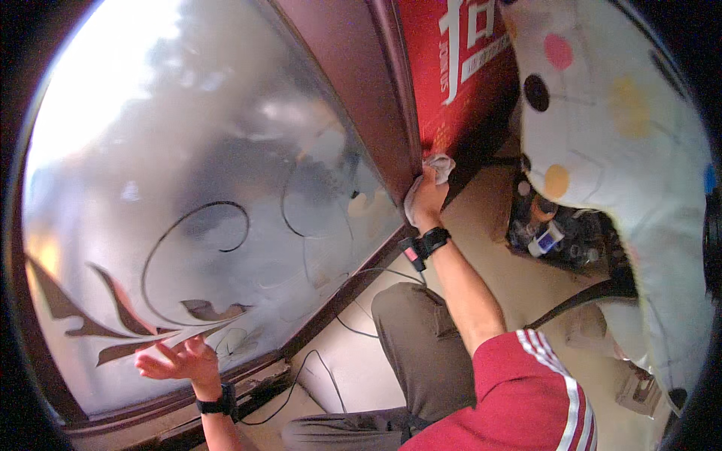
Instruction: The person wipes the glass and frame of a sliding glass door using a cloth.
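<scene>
In my right hand (pixel 430 197) is a crumpled pale cloth (pixel 443 164), pressed against the dark reddish-brown frame (pixel 389 113) of a glazed door or partition near its lower corner. My left hand (pixel 183 361) has its fingers spread and holds nothing. It rests at or close to the frosted glass panel (pixel 248 169), low on the left; whether it touches the glass cannot be made out. A dark leaf-and-curl pattern (pixel 121 304) decorates the panel beside that hand. Both wrists wear black bands, and a thin cable runs from each.
A red poster (pixel 451 73) with white writing hangs beyond the frame. On the right, a spotted white cloth cover (pixel 598 124) bulges outward. Beneath it, a dark box (pixel 553 237) holds small items on the tiled floor (pixel 479 253). A loose black cable (pixel 316 352) crosses the floor by my knees.
</scene>
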{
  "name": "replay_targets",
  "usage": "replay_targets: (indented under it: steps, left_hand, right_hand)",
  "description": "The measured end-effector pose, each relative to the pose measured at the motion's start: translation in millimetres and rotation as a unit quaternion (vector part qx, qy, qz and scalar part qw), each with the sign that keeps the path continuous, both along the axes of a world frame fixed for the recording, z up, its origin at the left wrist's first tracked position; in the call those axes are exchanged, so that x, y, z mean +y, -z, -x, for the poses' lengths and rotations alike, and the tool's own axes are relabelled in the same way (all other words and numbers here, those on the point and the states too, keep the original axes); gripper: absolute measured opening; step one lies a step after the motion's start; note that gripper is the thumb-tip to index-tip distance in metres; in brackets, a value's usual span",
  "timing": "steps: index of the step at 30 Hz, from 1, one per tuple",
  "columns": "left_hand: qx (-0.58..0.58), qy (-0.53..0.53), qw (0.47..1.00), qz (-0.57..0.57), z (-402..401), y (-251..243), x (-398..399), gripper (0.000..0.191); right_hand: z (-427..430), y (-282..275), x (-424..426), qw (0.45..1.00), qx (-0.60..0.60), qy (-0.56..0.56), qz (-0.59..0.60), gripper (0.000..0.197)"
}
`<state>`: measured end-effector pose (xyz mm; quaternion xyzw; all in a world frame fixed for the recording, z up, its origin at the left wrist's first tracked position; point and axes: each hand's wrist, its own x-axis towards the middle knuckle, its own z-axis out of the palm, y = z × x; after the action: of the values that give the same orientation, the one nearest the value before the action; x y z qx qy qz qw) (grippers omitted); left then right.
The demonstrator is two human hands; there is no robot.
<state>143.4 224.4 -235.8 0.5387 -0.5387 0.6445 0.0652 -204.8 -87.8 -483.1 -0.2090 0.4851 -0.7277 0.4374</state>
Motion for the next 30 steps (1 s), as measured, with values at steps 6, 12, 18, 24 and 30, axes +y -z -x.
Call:
replay_targets:
  steps: [6,12,18,24,30]
  left_hand:
    - [0.043,-0.011,0.999,0.003,4.5,9.4,-0.8,0.063]
    - [0.047,-0.018,0.999,-0.006,-1.3,5.4,8.1,0.064]
    - [0.072,-0.02,0.997,-0.02,0.3,6.8,8.2,0.062]
    - [0.08,0.008,0.996,-0.023,4.2,9.0,3.6,0.064]
    - [0.108,0.017,0.993,-0.048,5.2,9.8,9.6,0.065]
  right_hand:
    - [-12.3,-116.1,-6.9,0.993,-0.03,0.103,0.057,0.02]
    - [-20.8,-250.4,2.0,0.986,-0.02,0.115,0.123,0.033]
    - [-17.8,-373.1,9.3,0.975,-0.032,0.08,0.207,0.042]
    - [-8.0,-488.0,-12.2,0.96,0.086,0.087,0.252,0.056]
    - [-3.5,-536.7,-27.1,0.956,0.104,0.064,0.266,0.022]
